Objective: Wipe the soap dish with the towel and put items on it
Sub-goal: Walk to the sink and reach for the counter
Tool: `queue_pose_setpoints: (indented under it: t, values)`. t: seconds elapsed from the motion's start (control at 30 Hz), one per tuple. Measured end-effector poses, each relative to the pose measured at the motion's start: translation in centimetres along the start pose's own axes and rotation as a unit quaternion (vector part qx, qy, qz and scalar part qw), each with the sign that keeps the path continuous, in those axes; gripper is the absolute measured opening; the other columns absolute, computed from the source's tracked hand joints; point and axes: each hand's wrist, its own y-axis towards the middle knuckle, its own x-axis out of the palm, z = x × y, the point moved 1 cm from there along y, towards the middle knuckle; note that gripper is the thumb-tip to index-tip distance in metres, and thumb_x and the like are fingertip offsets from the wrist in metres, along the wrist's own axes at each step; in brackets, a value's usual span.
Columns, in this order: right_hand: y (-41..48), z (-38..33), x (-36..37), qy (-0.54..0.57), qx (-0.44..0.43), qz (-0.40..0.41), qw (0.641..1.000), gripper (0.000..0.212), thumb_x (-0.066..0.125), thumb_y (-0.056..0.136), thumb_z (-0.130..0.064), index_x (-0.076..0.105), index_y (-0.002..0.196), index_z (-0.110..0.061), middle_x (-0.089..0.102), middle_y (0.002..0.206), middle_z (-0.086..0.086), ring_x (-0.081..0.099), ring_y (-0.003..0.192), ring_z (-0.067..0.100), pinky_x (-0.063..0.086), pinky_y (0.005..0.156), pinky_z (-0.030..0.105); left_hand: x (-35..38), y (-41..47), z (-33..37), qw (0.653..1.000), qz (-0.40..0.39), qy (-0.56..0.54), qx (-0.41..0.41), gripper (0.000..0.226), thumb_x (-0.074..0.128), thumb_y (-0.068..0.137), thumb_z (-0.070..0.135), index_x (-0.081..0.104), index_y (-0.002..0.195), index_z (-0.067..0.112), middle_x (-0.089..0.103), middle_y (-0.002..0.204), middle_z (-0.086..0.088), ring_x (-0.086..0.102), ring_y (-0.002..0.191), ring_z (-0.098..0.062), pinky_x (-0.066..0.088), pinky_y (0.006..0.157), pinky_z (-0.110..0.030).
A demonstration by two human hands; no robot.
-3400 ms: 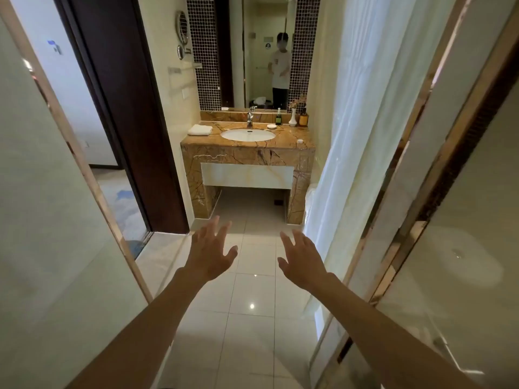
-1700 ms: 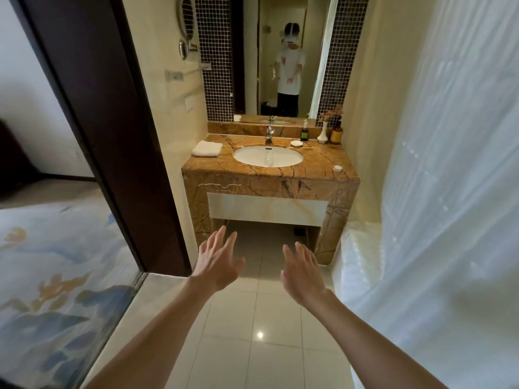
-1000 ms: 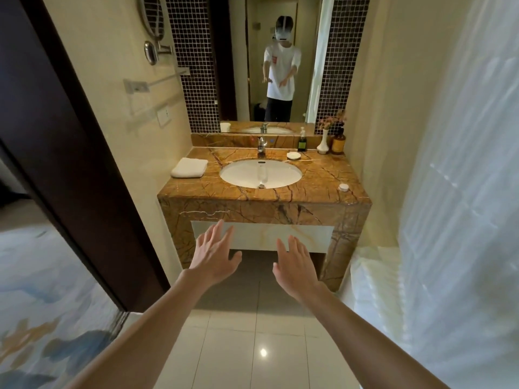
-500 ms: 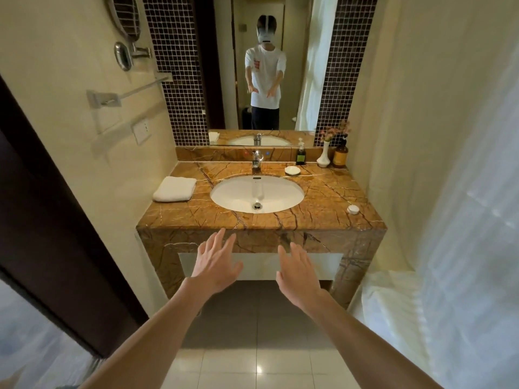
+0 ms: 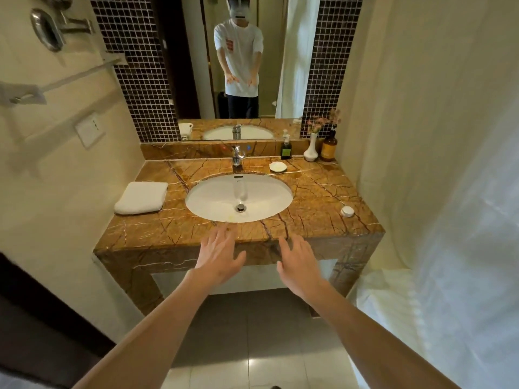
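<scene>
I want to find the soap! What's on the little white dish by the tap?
Nothing shows on the soap dish; it looks bare. Its underside is hidden against the counter.

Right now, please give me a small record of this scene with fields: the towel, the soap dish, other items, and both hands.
towel: white towel, folded, on the counter left of the sink
soap dish: small white soap dish, behind the sink, right of the tap
other items: pump bottle, vase, brown bottle, small round container
left hand: left hand, open, empty, at the counter's front edge
right hand: right hand, open, empty
</scene>
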Motion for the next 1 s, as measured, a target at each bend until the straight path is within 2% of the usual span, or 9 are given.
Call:
queue_pose_setpoints:
  t: [0.23, 0.67, 0.83, 1.0]
  values:
    - [7.1, 5.2, 0.9, 0.009, 0.015, 0.019, 1.000, 0.059, 0.054, 0.094, -0.027, 0.028, 0.145, -0.012, 0.035, 0.150, 0.019, 0.028, 0.141, 0.034, 0.022, 0.117, 0.043, 2.6, 9.5, 2.2, 0.999, -0.023, 0.039, 0.017, 0.069, 0.040, 0.089, 0.050, 0.018, 0.147, 0.023, 0.016, 0.158, -0.010, 0.013, 0.144, -0.030, 0.015, 0.115, -0.050]
    - [18.5, 13.2, 2.4, 0.044, 0.029, -0.015, 0.998, 0.067, 0.056, 0.094, -0.026, 0.020, 0.149, -0.013, 0.025, 0.156, 0.023, 0.019, 0.146, 0.036, 0.011, 0.119, 0.044, 6.1, 22.4, 5.0, 0.996, -0.075, 0.034, 0.033, 0.070, 0.042, 0.088, 0.048, 0.016, 0.147, 0.022, 0.014, 0.158, -0.011, 0.012, 0.144, -0.030, 0.016, 0.116, -0.050]
    - [22.8, 15.6, 3.6, 0.052, 0.037, -0.029, 0.998, 0.059, 0.055, 0.092, -0.022, 0.029, 0.144, -0.012, 0.035, 0.149, 0.023, 0.028, 0.141, 0.037, 0.023, 0.116, 0.046, 8.0, 26.6, 5.3, 0.995, -0.088, 0.026, 0.026, 0.068, 0.041, 0.090, 0.047, 0.016, 0.147, 0.022, 0.015, 0.158, -0.011, 0.012, 0.144, -0.031, 0.016, 0.116, -0.050]
    - [28.5, 16.9, 5.5, 0.054, 0.046, -0.059, 0.996, 0.063, 0.051, 0.094, -0.019, 0.021, 0.149, -0.015, 0.024, 0.155, 0.023, 0.023, 0.143, 0.038, 0.026, 0.115, 0.047, 10.3, 31.9, 3.6, 0.994, -0.103, 0.022, 0.018, 0.066, 0.040, 0.090, 0.046, 0.018, 0.147, 0.020, 0.015, 0.158, -0.012, 0.015, 0.143, -0.032, 0.017, 0.115, -0.049]
